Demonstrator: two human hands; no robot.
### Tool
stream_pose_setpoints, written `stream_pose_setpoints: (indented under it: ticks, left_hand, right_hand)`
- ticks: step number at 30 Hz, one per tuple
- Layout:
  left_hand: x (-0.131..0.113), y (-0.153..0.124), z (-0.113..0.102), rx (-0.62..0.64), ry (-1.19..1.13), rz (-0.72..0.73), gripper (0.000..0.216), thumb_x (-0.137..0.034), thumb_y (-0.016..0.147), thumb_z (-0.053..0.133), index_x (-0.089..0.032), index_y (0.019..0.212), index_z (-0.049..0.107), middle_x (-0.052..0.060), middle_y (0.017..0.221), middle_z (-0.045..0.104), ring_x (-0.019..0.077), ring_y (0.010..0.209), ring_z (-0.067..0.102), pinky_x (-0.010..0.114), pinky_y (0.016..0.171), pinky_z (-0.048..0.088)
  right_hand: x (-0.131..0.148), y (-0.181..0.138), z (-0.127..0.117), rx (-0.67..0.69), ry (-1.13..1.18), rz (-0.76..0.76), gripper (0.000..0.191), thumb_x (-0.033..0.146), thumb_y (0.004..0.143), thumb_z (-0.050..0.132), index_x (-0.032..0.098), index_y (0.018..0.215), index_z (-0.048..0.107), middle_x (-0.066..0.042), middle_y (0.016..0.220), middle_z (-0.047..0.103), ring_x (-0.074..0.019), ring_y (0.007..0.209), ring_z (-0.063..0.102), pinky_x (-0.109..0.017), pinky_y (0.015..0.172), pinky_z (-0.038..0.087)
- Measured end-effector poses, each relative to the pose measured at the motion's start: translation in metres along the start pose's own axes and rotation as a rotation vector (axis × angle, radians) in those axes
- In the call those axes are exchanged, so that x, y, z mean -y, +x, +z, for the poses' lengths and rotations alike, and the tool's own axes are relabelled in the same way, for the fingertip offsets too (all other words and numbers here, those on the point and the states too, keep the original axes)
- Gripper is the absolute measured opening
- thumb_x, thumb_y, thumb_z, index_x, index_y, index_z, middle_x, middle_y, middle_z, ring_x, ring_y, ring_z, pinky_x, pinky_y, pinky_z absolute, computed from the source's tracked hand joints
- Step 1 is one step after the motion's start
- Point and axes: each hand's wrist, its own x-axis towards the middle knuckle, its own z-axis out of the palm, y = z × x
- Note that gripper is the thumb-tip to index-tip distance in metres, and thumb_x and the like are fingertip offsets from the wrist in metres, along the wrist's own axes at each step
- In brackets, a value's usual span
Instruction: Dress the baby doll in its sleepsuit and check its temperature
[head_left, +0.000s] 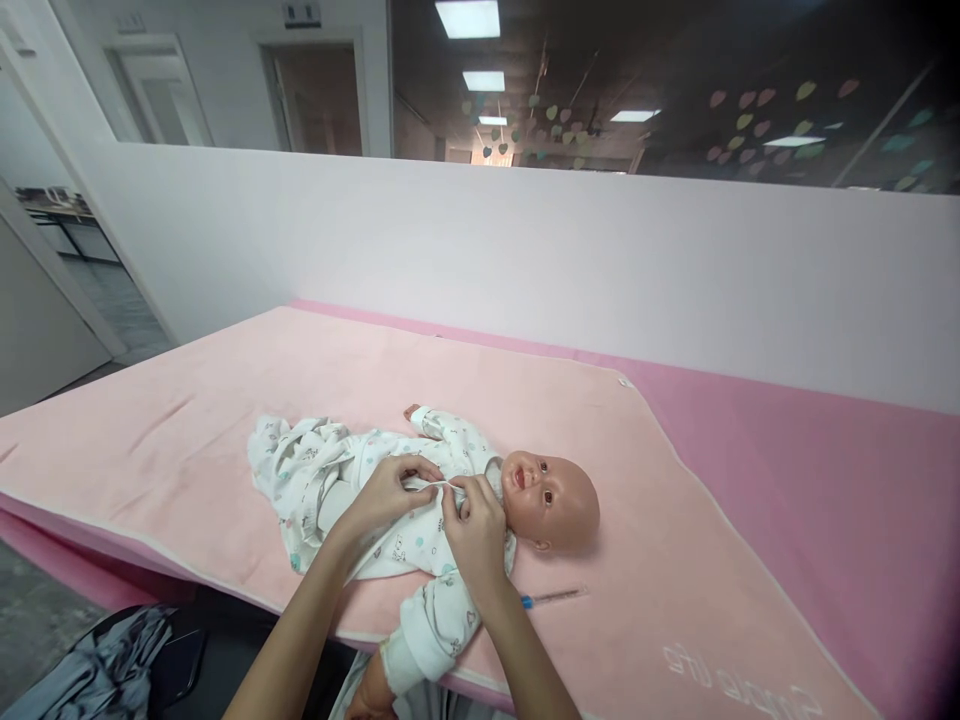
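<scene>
A baby doll (555, 502) lies on its back, head to the right, on a pink blanket (645, 600). It wears a white patterned baby outfit (409, 540), bunched around the legs. Over the chest my left hand (394, 490) is closed in a pinch on a thin white strip that looks like a cloth tie (444, 484). My right hand (478, 530) pinches the same strip from the other side, close to the doll's neck. One sleeved doll arm (439, 625) hangs toward the table's front edge, near my right forearm.
A thin clear stick with a blue end (555, 597), perhaps a thermometer, lies beside the doll's head. A dark chair with grey cloth (112, 665) and a phone (180, 662) stands at the lower left. A white wall (525, 250) with a window above it bounds the table's far side.
</scene>
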Motion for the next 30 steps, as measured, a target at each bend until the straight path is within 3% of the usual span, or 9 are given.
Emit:
stream_pose_setpoints:
  ticks: [7, 16, 22, 30]
  left_hand:
    - [-0.001, 0.0, -0.007, 0.065, -0.018, 0.034, 0.023, -0.014, 0.07, 0.054, -0.015, 0.091, 0.063, 0.006, 0.092, 0.065, 0.0186, 0.089, 0.058, 0.029, 0.078, 0.045]
    - [-0.003, -0.003, -0.002, 0.044, -0.012, 0.066, 0.026, -0.02, 0.076, 0.051, -0.016, 0.1, 0.059, 0.005, 0.089, 0.062, 0.0181, 0.086, 0.057, 0.028, 0.076, 0.045]
    - [-0.006, -0.004, 0.0, -0.024, 0.004, 0.069, 0.023, -0.025, 0.08, 0.049, -0.015, 0.099, 0.059, 0.004, 0.077, 0.06, 0.0153, 0.077, 0.056, 0.027, 0.072, 0.044]
    - [-0.004, -0.005, 0.004, -0.127, 0.017, 0.074, 0.02, -0.027, 0.077, 0.054, -0.017, 0.093, 0.06, 0.005, 0.094, 0.062, 0.0165, 0.084, 0.057, 0.029, 0.077, 0.045]
  right_hand:
    - [-0.001, 0.0, 0.0, 0.015, -0.004, -0.005, 0.017, 0.024, 0.086, 0.045, 0.018, 0.077, 0.058, -0.002, 0.073, 0.056, -0.011, 0.058, 0.049, -0.022, 0.053, 0.035]
    - [-0.001, -0.001, 0.002, 0.003, -0.009, -0.02, 0.018, 0.027, 0.087, 0.045, 0.018, 0.079, 0.058, -0.003, 0.075, 0.057, -0.0129, 0.065, 0.054, -0.023, 0.056, 0.04]
    - [-0.001, -0.001, 0.0, 0.041, -0.018, -0.137, 0.016, 0.027, 0.085, 0.047, 0.02, 0.093, 0.059, -0.005, 0.091, 0.059, -0.0142, 0.08, 0.058, -0.023, 0.064, 0.045]
    - [0.0, 0.0, 0.0, 0.036, -0.086, -0.144, 0.02, 0.025, 0.083, 0.049, 0.021, 0.099, 0.06, -0.007, 0.101, 0.058, -0.0161, 0.085, 0.06, -0.025, 0.064, 0.048]
